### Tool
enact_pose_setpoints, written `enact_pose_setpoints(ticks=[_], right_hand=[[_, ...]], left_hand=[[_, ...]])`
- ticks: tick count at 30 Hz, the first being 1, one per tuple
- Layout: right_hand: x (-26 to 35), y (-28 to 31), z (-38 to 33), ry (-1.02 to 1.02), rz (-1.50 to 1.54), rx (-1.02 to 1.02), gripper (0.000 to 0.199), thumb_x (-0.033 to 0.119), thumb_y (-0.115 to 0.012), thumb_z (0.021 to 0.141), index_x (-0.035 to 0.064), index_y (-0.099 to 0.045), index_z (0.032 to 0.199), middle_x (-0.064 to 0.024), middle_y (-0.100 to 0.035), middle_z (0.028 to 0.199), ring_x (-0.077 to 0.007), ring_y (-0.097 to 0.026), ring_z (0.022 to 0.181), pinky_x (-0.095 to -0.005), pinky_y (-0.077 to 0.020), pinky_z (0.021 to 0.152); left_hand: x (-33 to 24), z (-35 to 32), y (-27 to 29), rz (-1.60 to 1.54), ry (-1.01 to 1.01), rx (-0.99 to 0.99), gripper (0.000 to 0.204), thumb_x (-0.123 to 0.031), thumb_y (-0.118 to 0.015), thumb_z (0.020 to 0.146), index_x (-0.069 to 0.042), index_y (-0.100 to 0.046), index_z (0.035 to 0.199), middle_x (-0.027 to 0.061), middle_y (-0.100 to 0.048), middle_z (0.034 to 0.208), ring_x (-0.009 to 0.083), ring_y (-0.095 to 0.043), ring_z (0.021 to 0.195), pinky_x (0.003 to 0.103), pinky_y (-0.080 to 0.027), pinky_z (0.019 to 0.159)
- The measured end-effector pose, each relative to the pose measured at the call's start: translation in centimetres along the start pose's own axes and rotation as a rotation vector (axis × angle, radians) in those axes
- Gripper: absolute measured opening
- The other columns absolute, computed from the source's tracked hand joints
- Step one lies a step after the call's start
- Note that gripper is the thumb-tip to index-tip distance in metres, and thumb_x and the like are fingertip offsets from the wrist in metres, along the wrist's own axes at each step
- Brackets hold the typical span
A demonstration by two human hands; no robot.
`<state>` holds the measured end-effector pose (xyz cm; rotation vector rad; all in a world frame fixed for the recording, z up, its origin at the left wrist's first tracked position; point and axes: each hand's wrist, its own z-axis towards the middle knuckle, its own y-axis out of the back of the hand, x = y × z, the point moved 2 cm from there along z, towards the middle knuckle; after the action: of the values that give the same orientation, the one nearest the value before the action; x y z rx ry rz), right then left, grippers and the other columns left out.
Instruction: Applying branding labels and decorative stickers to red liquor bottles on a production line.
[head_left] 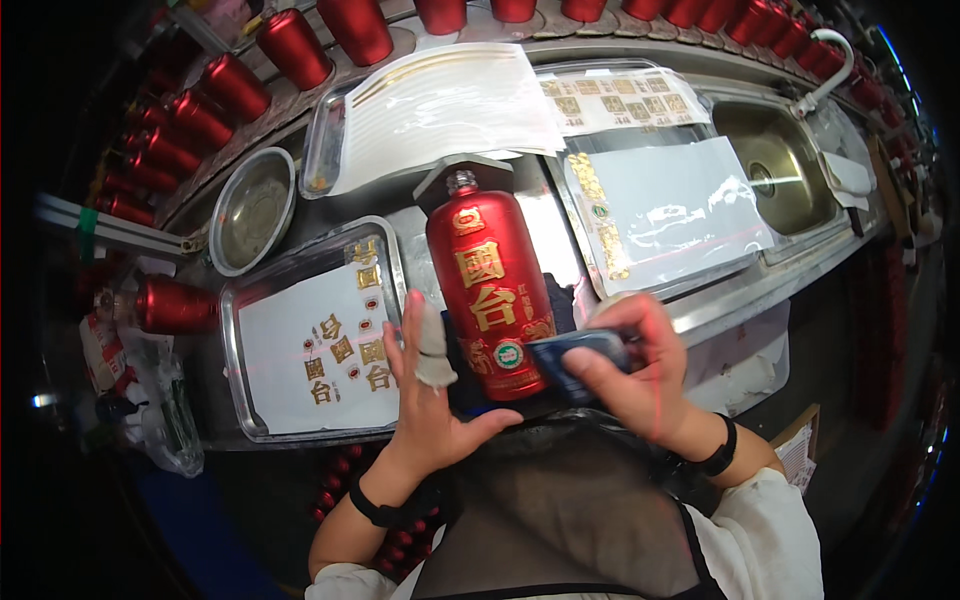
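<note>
A red glossy bottle (460,225) with gold characters and a small round green-and-white emblem lies on its back in front of me, its neck pointing away. My right hand (645,370) grips a dark blue flat scraper (570,362), whose edge is at the bottle's lower right side near the emblem. Along the bottle's lower left side stands my left hand (430,420), fingers stretched and thumb spread toward the bottle's base. It holds nothing, and a pale finger cot (434,345) covers one finger. Whether the left fingers touch the bottle is hard to tell.
Left of the bottle, a metal tray (232,345) carries a white sheet with gold character decals. Another tray (640,290) at right holds a decal sheet. Behind are stacked white sheets (440,110), a metal bowl (285,215), a sink (765,165) and rows of red bottles (295,50).
</note>
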<state>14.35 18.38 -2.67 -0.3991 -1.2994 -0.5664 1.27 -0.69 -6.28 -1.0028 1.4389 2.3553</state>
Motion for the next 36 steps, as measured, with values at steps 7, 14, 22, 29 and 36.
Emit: enact_pose_setpoints(ticks=[7, 14, 22, 29, 36], right_hand=[[0.6, 2.6, -0.3, -0.473, 0.041, -0.081, 0.032, 0.01, -0.068, 0.09, 0.0017, -0.056, 0.118, -0.0034, -0.062, 0.106, -0.0108, -0.058, 0.096, -0.0249, -0.0478, 0.084], [-3.1, 0.1, -4.5, -0.951, 0.716, 0.472, 0.063, 0.004, -0.063, 0.084, -0.0041, -0.042, 0.143, -0.0092, -0.055, 0.137, -0.0122, -0.05, 0.124, -0.0279, -0.0383, 0.105], [-0.7, 2.7, -1.3, -0.695, 0.327, 0.762, 0.015, 0.006, -0.061, 0.084, 0.0011, -0.065, 0.098, -0.0007, -0.062, 0.095, -0.007, -0.057, 0.092, -0.0218, -0.0442, 0.082], [-1.7, 2.1, -1.2, -0.364, 0.115, 0.002, 0.039, -0.005, -0.066, 0.081, 0.0028, -0.051, 0.116, -0.0054, -0.057, 0.11, -0.0083, -0.057, 0.091, -0.0227, -0.0472, 0.081], [-3.0, 0.8, -2.0, -0.33, 0.072, -0.108, 0.036, -0.001, -0.067, 0.083, 0.001, -0.049, 0.114, -0.0057, -0.058, 0.104, -0.008, -0.056, 0.091, -0.0227, -0.0472, 0.079]], left_hand=[[-0.1, 2.7, -1.6, -0.151, 0.198, 0.146, 0.107, -0.035, -0.09, 0.064, -0.001, -0.028, 0.145, 0.0209, -0.041, 0.143, 0.0361, -0.035, 0.136, 0.053, -0.014, 0.116], [-2.5, 2.9, 1.1, -0.39, 0.253, 0.038, 0.116, -0.035, -0.088, 0.065, 0.0, -0.02, 0.151, 0.0206, -0.045, 0.14, 0.0389, -0.039, 0.133, 0.053, -0.017, 0.115], [-5.2, 2.4, 1.7, 0.262, 0.0, -0.011, 0.093, -0.029, -0.085, 0.067, 0.002, -0.043, 0.144, 0.0245, -0.045, 0.144, 0.0391, -0.042, 0.135, 0.058, -0.014, 0.115], [-3.6, 3.2, -0.8, -0.688, 0.391, -0.128, 0.091, -0.015, -0.072, 0.086, 0.006, -0.014, 0.153, 0.0208, -0.031, 0.154, 0.0266, -0.04, 0.137, 0.039, -0.033, 0.113], [-3.7, 3.5, -1.0, -0.69, 0.377, -0.104, 0.084, -0.006, -0.065, 0.091, 0.005, -0.01, 0.153, 0.0198, -0.029, 0.155, 0.0249, -0.039, 0.137, 0.038, -0.034, 0.112]])
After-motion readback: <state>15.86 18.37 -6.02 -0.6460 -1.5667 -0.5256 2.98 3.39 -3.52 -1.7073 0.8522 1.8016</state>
